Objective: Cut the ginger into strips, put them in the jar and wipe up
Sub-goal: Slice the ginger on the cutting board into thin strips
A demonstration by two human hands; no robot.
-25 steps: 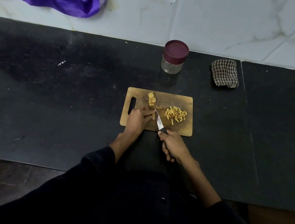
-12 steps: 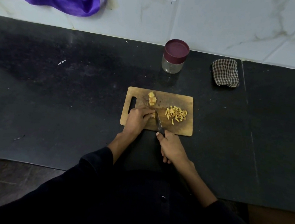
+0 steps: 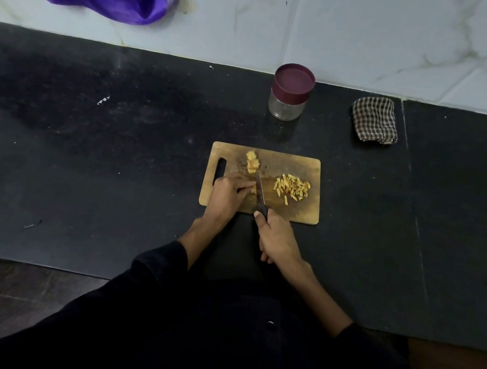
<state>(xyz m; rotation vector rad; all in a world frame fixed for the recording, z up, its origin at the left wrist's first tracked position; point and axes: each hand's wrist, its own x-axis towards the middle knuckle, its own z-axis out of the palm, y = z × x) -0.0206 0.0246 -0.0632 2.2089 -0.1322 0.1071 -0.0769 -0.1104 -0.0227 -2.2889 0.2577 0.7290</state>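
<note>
Head view shows the left hand (image 3: 229, 194) pinning a ginger piece (image 3: 253, 190) on the board (image 3: 299, 166) so the knife (image 3: 261, 194), gripped by the right hand (image 3: 277, 239), can slice beside the fingertips, with cut strips (image 3: 292, 187) pushed right, more ginger (image 3: 252, 162) waiting behind, and the lidded jar (image 3: 290, 92) and cloth (image 3: 374, 118) parked on the bench (image 3: 116, 170).

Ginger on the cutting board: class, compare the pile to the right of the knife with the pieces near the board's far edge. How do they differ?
The right-hand pile is thin strips, loosely scattered; the far-edge pieces are thicker chunks, bunched together. The pile holds many bits, the far-edge group only a few. Both are yellow ginger lying untouched on the cutting board.
</note>
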